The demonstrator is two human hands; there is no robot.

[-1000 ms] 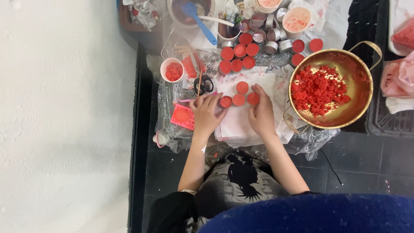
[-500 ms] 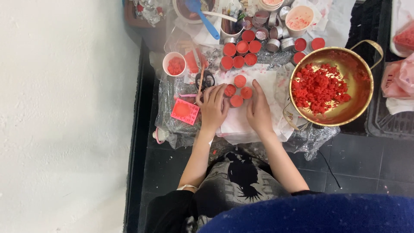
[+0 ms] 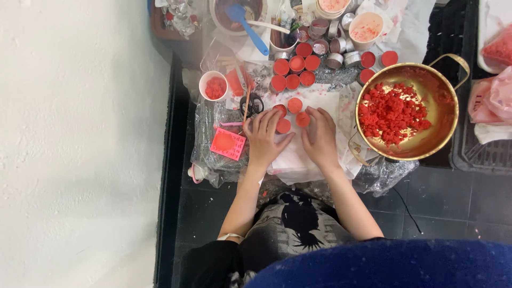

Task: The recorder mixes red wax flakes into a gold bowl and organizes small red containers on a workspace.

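My left hand [image 3: 265, 137] rests on a white paper sheet [image 3: 320, 101], its fingertips beside a small round tin filled with red wax [image 3: 283, 126]. My right hand [image 3: 320, 137] lies flat next to it, fingers touching another filled tin [image 3: 302, 119]. Two more filled tins [image 3: 295, 105] sit just beyond my fingers. Neither hand encloses anything. A brass pan of red crumbled wax [image 3: 399, 113] stands to the right.
Several filled red tins [image 3: 292, 73] and empty metal tins [image 3: 336, 50] crowd the far side. A white cup of red bits [image 3: 215, 85], scissors [image 3: 252, 104], a pink card [image 3: 228, 143] and a bowl with a blue spatula [image 3: 248, 20] lie left. White wall on the left.
Both hands slid the small group of tins slightly away from me on the paper. The view has shifted a little.
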